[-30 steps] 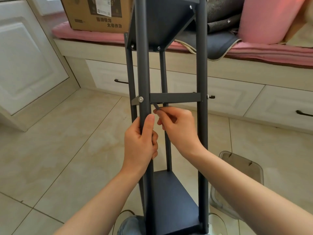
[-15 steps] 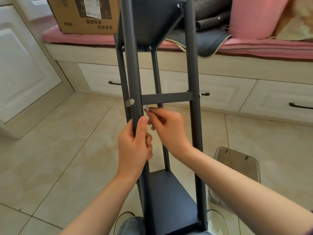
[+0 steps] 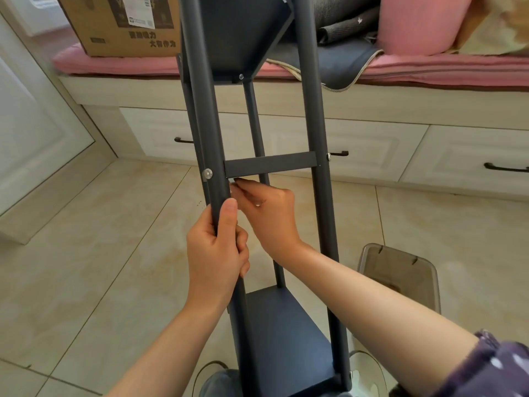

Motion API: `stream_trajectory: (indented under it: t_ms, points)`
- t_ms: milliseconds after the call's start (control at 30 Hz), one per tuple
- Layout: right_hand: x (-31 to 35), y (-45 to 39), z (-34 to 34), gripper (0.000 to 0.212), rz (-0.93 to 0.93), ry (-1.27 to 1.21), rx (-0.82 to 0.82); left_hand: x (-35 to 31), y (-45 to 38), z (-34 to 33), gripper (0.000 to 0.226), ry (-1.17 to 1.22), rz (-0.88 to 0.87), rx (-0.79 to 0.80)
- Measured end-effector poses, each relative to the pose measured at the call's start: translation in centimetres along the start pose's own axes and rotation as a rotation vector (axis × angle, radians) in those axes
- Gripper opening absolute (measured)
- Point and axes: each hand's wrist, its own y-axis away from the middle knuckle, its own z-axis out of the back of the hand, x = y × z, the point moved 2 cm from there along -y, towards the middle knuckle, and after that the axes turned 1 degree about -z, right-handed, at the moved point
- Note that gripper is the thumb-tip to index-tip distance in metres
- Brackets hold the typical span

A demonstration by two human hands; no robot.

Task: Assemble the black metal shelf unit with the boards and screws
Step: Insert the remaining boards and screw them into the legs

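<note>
The black metal shelf frame (image 3: 316, 144) stands tilted away from me, with a dark board (image 3: 282, 336) at its near end and another board (image 3: 243, 32) at the top. A black crossbar (image 3: 270, 164) spans the two front posts. A silver screw head (image 3: 207, 173) shows on the left post beside it. My left hand (image 3: 216, 253) grips the left post below the crossbar. My right hand (image 3: 267, 213) reaches between the posts and pinches a small metal tool (image 3: 233, 183) just under the crossbar's left end; most of the tool is hidden.
A clear plastic container (image 3: 400, 279) sits on the tiled floor to the right of the frame. Behind stands a bench with white drawers (image 3: 369, 150), a pink cushion (image 3: 114, 64), a cardboard box (image 3: 120, 24) and folded fabric (image 3: 340, 61).
The view has shifted, so the frame sits lower and closer. My right hand has kept working the tool at the crossbar's left end, its fingers now closer under the bar. My left hand keeps its grip.
</note>
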Motion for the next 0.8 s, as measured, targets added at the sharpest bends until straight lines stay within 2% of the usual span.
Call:
stream_trajectory:
  t_ms: [133, 300, 500, 600, 800]
  points:
    - [0.0, 0.0, -0.7, 0.010, 0.031, 0.058, -0.040, 0.0, 0.0, -0.2, 0.046, -0.003, 0.001, 0.001]
    - [0.0, -0.4, -1.2, 0.019, 0.062, 0.113, -0.084, -0.1, 0.2, -0.5, 0.048, -0.014, -0.006, 0.001]
    - [0.4, -0.3, -0.6, 0.017, 0.017, 0.110, -0.080, -0.1, 0.3, -0.6, 0.043, -0.022, -0.005, 0.009]
    - [0.6, 0.4, 0.9, 0.012, -0.103, 0.040, -0.003, -0.2, 0.3, -0.5, 0.034, -0.025, 0.011, -0.001]
    - [1.9, 1.7, 4.6, 0.018, -0.214, 0.084, 0.152, 0.0, 0.4, -0.4, 0.042, -0.055, 0.001, -0.016]
